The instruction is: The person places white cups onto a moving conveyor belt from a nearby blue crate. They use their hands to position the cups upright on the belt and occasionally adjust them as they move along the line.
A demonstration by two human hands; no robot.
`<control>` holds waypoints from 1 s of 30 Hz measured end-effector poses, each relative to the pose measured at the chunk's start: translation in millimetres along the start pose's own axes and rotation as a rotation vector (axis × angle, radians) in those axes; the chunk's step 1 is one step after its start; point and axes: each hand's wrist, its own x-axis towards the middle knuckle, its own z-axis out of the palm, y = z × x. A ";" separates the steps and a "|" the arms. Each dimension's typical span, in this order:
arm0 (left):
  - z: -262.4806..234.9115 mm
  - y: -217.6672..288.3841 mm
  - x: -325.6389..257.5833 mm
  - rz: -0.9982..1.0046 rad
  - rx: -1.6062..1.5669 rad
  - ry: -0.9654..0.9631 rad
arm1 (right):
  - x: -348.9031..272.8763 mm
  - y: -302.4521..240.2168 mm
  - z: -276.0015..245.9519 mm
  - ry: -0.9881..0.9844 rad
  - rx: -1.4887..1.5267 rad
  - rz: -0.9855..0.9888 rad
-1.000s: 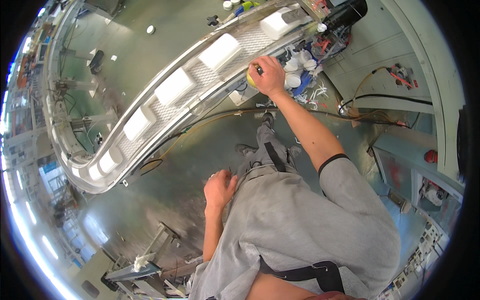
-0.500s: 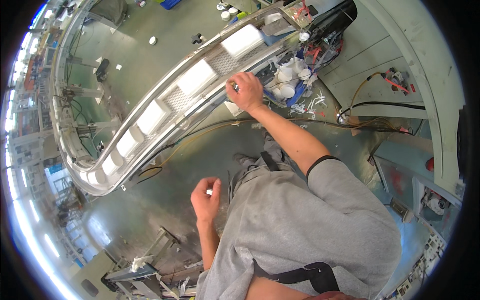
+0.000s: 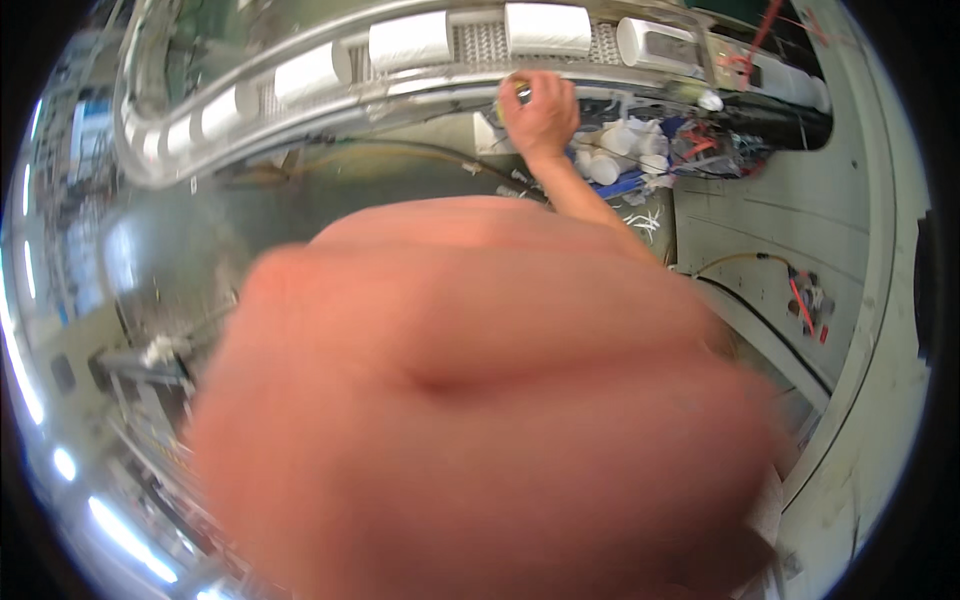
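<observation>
A large blurred, skin-coloured shape (image 3: 480, 410) fills the middle and lower part of the view, very close to the camera; it hides the floor below and whatever lies behind it. It may be the left hand or arm, but I cannot tell, nor whether that hand is open or closed.

Above it, the right hand (image 3: 540, 110) reaches up to the near edge of a curved metal conveyor (image 3: 330, 115). Its fingers are curled around a small yellowish object with a dark tip (image 3: 515, 92), held right against the conveyor's rim. On the belt lie white rectangular blocks: five can be counted, among them one (image 3: 410, 40) left of the hand and one (image 3: 548, 28) just above it; a rounded white one (image 3: 660, 42) sits further right.

Under the conveyor, just right of the wrist, is a clutter of white plastic bottles (image 3: 620, 155) with red and blue wires (image 3: 700, 150). A dark cable (image 3: 760, 320) runs across the grey floor (image 3: 760, 220) at the right.

Half a second ago the grey-clad torso and a raised left hand were in plain sight; now the blurred shape covers them, and the conveyor sits higher and flatter in the view.
</observation>
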 end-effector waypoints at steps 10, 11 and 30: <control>-6.9 -4.0 -1.0 0.017 -0.377 -0.037 | 2.8 -4.0 7.7 0.064 0.033 -0.107; -8.8 -9.2 1.5 0.026 -0.401 -0.033 | 0.7 2.1 7.1 0.085 0.025 -0.099; 47.6 -20.4 -23.9 -0.014 -0.302 0.597 | -4.3 0.0 2.5 -0.006 -0.005 -0.087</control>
